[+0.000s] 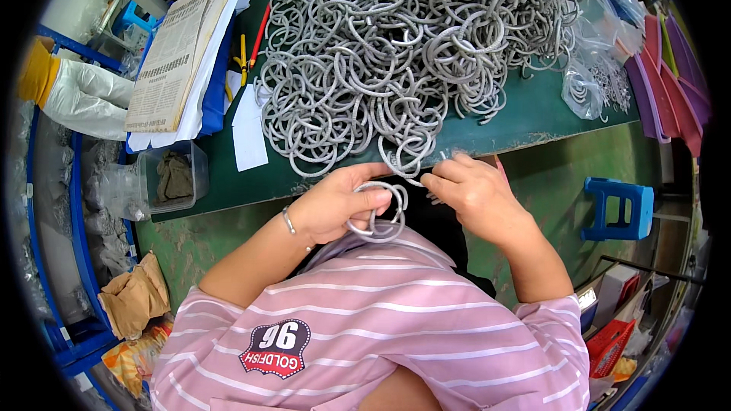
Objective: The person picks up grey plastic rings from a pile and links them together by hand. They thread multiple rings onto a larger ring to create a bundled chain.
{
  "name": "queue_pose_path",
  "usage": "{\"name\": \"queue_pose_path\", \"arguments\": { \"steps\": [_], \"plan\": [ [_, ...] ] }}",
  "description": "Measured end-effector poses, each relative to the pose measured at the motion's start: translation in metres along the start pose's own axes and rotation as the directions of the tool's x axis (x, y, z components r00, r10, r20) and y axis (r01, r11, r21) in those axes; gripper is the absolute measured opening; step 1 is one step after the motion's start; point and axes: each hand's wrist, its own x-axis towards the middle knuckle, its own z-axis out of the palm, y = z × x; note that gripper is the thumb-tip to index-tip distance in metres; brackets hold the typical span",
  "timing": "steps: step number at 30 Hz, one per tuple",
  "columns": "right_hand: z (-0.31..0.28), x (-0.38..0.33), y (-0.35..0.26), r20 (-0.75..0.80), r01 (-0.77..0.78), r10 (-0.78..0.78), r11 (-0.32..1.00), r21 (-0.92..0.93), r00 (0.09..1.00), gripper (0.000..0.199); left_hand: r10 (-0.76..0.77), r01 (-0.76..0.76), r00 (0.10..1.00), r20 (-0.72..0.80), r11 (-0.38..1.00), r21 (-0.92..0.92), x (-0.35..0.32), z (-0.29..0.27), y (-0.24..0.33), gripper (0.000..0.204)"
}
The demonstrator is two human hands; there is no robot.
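My left hand (335, 205) is closed around several open grey rings (381, 237), which hang from its fingers and thumb in front of my striped shirt. They look like thick ribbed metal or cord, each with a gap. A further grey ring (416, 142) lies over the table's front edge, between my hands. My right hand (481, 196) pinches at the lower end of that ring with bent fingers. Small pale bits show beside these fingers, too small to name. Beyond both hands, a large heap of similar grey rings (365, 53) covers much of the green table (525, 118).
Left on the table are newspapers (179, 53), yellow-handled pliers (243, 59), a red stick (260, 36) and white paper (248, 133). A clear tub (183, 179) stands by the left edge. At right are plastic bags (590, 68), coloured folders (666, 80) and a blue stool (618, 209).
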Motion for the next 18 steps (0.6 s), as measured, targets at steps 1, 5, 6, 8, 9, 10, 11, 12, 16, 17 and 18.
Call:
{"name": "queue_pose_path", "arguments": {
  "steps": [1,5,6,8,9,10,11,12,16,17,18],
  "plan": [
    [-0.002,-0.001,0.001,0.006,0.018,-0.018,1.0,-0.021,1.0,0.022,0.005,0.003,0.998,0.062,0.992,-0.125,0.005,-0.003,-0.002,0.043],
    [-0.004,-0.006,0.007,0.053,0.083,-0.077,0.988,-0.128,0.996,0.018,0.087,-0.062,0.995,0.046,0.915,-0.399,0.014,0.0,-0.003,0.031],
    [-0.004,-0.007,0.007,0.071,0.101,-0.091,0.983,-0.156,0.993,0.017,0.093,-0.066,0.995,0.048,0.916,-0.395,0.012,0.003,0.0,0.031],
    [-0.013,-0.004,0.005,0.121,0.113,-0.096,0.984,-0.138,0.988,0.016,0.104,-0.076,0.993,0.052,0.919,-0.387,0.009,0.005,0.009,0.031],
    [-0.016,-0.003,0.004,0.144,0.116,-0.097,0.985,-0.13,0.985,0.016,0.107,-0.077,0.993,0.056,0.92,-0.385,0.008,0.006,0.014,0.031],
    [-0.016,-0.003,0.007,0.122,0.104,-0.101,0.994,-0.017,0.987,0.018,0.11,-0.078,0.992,0.06,0.92,-0.384,0.006,0.007,0.018,0.032],
    [-0.012,-0.006,0.011,0.099,0.095,-0.105,0.991,0.098,0.99,0.02,0.113,-0.08,0.992,0.063,0.921,-0.382,0.005,0.007,0.02,0.032],
    [-0.011,-0.007,0.016,0.078,0.09,-0.109,0.973,0.21,0.991,0.023,0.135,-0.1,0.989,0.065,0.916,-0.388,0.003,0.007,0.02,0.032],
    [-0.009,-0.016,0.018,0.021,-0.113,0.143,0.676,0.728,0.99,0.015,0.134,-0.118,0.991,0.026,0.939,-0.324,-0.006,-0.002,0.014,0.031],
    [-0.007,-0.017,0.012,0.03,-0.136,0.217,0.494,0.859,0.976,0.014,0.135,-0.134,0.991,-0.012,0.954,-0.267,-0.011,-0.003,0.012,0.031],
    [-0.004,-0.017,0.005,0.053,-0.139,0.29,0.286,0.948,0.956,0.012,0.136,-0.143,0.99,-0.046,0.968,-0.208,-0.016,-0.002,0.011,0.032]
  ]
}}
